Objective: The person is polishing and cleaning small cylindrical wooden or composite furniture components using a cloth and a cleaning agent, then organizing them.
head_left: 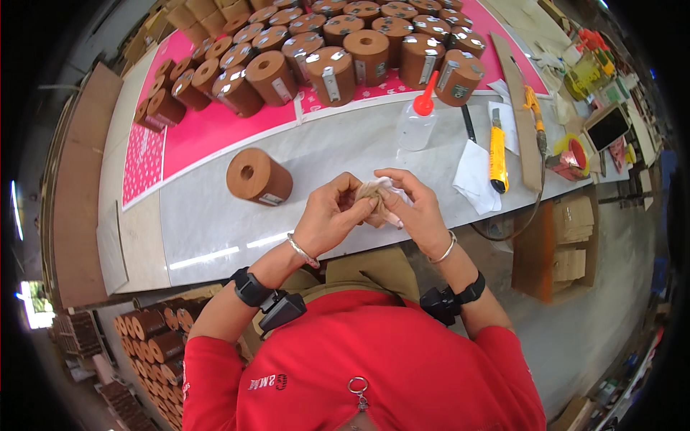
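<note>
Between my two hands, above the front of the grey tabletop, is a crumpled white and tan cloth [379, 202]. My left hand [332, 208] pinches its left side between thumb and fingers. From the right, my right hand [418, 214] grips the same cloth, fingers bent over it. To the left of my hands, a brown wooden cylinder [277, 178] with a hole in its top and a small metal plate low on its side stands alone. Beyond my right hand is a clear squeeze bottle [415, 129] with a red nozzle.
Many similar brown cylinders [270, 75] stand on a pink sheet [208, 136] at the back. On the right lie a yellow utility knife [497, 154], white paper [475, 179], a wooden strip [528, 129] and an orange-handled corded tool [532, 104]. More cylinders [147, 352] are stacked below left.
</note>
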A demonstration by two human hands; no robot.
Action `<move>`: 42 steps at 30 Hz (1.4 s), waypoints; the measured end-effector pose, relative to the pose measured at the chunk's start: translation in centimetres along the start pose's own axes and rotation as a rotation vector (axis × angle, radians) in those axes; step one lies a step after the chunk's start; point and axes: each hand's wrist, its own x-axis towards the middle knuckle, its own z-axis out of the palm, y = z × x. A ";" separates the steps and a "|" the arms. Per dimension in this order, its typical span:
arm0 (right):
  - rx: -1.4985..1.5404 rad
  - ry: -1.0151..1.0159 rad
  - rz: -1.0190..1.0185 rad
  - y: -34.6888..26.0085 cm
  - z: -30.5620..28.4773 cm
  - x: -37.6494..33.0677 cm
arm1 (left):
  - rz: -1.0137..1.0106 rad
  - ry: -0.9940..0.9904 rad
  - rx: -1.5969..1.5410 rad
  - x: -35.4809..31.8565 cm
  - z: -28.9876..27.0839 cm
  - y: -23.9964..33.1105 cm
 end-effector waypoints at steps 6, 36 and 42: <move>-0.463 0.114 -0.344 0.5 -2.1 -1.3 | -0.120 0.084 0.071 4.0 2.4 1.5; 0.580 0.371 0.220 1.0 -8.5 -1.5 | 0.288 0.140 0.485 14.3 3.2 -1.5; 0.737 0.371 0.244 0.4 -8.6 -2.5 | 0.669 0.253 0.889 11.7 1.1 1.6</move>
